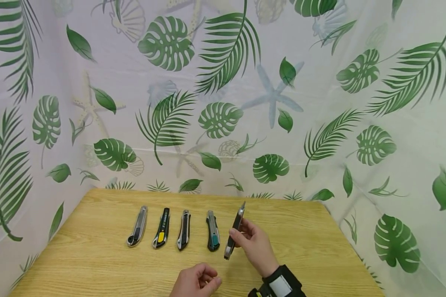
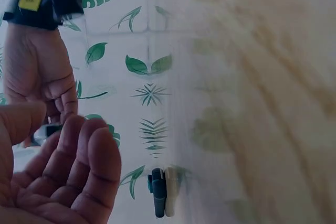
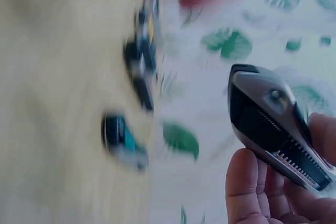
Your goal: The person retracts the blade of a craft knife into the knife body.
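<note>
My right hand [image 1: 254, 243] grips a silver and black utility knife [image 1: 235, 230] and holds it tilted just above the wooden table [image 1: 96, 264], its tip pointing away from me. The right wrist view shows that knife's butt end [image 3: 268, 124] up close between my fingers [image 3: 252, 192]. My left hand [image 1: 197, 281] hovers near the table's front edge, fingers loosely curled and holding nothing; the left wrist view shows its palm [image 2: 58, 182]. Several other utility knives lie in a row: a silver one [image 1: 137, 226], a black and yellow one [image 1: 161, 233], a silver and black one [image 1: 183, 229] and a teal one [image 1: 212, 236].
A leaf-patterned white curtain [image 1: 223, 103] walls in the table at the back and both sides. A black wrist strap [image 1: 280, 284] sits on my right wrist. Bare wood lies to the right of the held knife.
</note>
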A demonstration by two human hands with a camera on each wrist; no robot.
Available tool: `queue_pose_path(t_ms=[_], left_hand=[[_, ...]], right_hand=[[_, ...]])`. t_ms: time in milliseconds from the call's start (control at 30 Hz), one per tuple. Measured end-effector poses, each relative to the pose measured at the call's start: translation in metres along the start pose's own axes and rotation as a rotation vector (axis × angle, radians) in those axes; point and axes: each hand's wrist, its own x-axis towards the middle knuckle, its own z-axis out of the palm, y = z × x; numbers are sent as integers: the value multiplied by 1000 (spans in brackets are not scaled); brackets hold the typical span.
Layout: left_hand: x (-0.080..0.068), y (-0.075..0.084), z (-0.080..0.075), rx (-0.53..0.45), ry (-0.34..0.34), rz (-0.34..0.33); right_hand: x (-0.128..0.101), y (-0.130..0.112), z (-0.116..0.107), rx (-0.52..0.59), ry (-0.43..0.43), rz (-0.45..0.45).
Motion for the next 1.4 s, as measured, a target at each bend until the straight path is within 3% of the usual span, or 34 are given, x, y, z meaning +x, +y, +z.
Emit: queue_pose_path(t_ms=[133,367,633,833,1100,1400], left_hand=[[-2,-1,1,-11,-88,13],[-1,-6,-1,-9,-145,24],[14,-41,2,6,-246,-11],[14,-49,2,2,-266,22],[10,-43,5,-12,-274,7],[26,-73,6,7,-277,1]], right_hand=[[22,13,-17,-139,78,-15],[52,32,-32,-443,118,-59],[68,60,-27,-613,128,44],[69,73,-21,-681,113,55],[66,70,-19,-759,73,83],[64,69,-21,-757,25,109]])
